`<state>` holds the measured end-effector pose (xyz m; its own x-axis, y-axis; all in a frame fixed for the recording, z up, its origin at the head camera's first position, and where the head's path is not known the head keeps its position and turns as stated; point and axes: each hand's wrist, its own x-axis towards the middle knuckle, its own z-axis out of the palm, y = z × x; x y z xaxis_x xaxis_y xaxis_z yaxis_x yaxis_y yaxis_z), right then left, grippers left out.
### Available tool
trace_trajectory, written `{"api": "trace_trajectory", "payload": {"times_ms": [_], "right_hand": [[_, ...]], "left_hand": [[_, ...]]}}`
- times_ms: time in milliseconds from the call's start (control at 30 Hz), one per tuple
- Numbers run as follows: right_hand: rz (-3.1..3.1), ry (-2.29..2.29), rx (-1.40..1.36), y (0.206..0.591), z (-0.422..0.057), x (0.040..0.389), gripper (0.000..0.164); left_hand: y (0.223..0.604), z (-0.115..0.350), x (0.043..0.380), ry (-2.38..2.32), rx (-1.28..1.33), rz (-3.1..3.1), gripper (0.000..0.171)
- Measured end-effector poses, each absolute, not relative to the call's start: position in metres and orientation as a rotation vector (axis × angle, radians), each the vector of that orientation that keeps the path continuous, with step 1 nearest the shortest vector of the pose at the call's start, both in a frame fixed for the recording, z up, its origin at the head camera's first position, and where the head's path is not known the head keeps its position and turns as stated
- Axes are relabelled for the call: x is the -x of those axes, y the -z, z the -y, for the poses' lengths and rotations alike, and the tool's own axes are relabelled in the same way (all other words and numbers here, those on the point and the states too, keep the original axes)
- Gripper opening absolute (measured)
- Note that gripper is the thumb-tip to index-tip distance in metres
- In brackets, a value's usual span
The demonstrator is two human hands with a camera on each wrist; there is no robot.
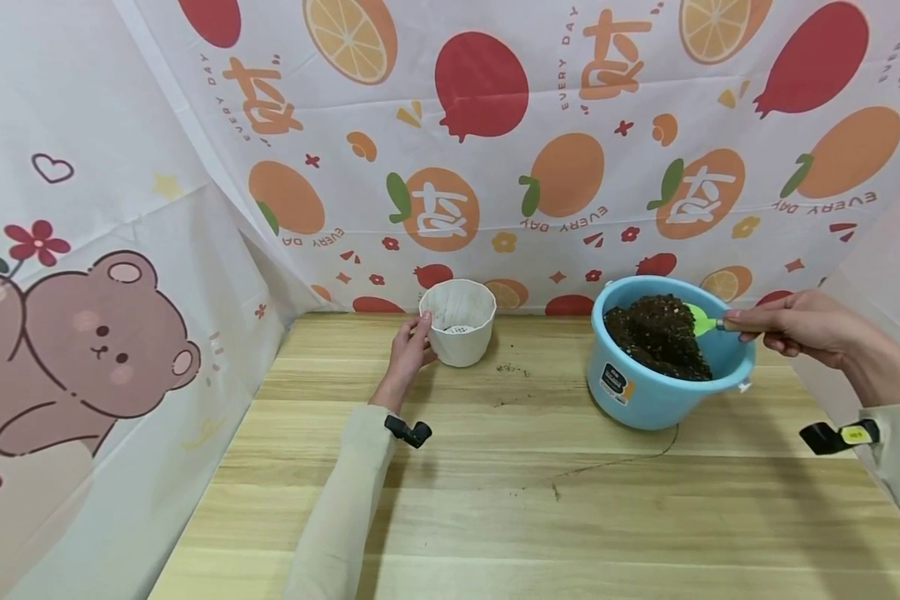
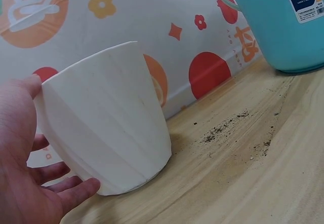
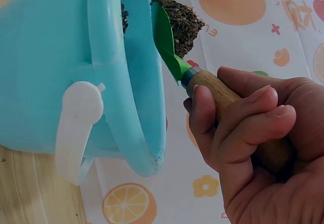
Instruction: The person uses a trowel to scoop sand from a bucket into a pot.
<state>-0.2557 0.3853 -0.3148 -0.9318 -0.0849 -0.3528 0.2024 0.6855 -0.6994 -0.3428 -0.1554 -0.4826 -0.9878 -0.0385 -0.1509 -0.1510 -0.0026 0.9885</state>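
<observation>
A white flowerpot [image 1: 463, 343] with drainage holes in its bottom stands upright on the table near the back wall. My left hand [image 1: 411, 346] grips it from the left, thumb at the rim and fingers low on its side. Over the light-blue bucket [image 1: 637, 400] at the right, my right hand [image 1: 813, 329] holds a small trowel by its wooden handle [image 3: 215, 89]. Dark potting soil [image 3: 183, 24] is heaped on the trowel's green blade [image 3: 164, 36], level with the bucket's rim. More soil [image 1: 637, 333] lies inside the bucket, partly hidden by the blade's load.
Spilled soil crumbs [image 2: 220, 130] dot the wooden table [image 1: 495, 517] between pot and bucket, and a thin trail curves in front of the bucket. A fruit-printed cloth [image 1: 487, 192] hangs right behind both. The bucket's white handle [image 3: 76, 127] hangs down its side.
</observation>
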Motion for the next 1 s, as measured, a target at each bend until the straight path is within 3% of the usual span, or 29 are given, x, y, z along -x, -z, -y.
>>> {"api": "trace_trajectory", "payload": {"times_ms": [433, 1000], "right_hand": [[-2.520, 1.158, -0.079, 0.311, -0.383, 0.257, 0.028], [-2.530, 1.115, -0.054, 0.296, -0.361, 0.264, 0.040]], "left_hand": [[0.483, 0.155, 0.341, -2.182, 0.193, -2.167, 0.072], [0.479, 0.154, 0.335, -2.209, 0.185, -2.146, 0.067]]}}
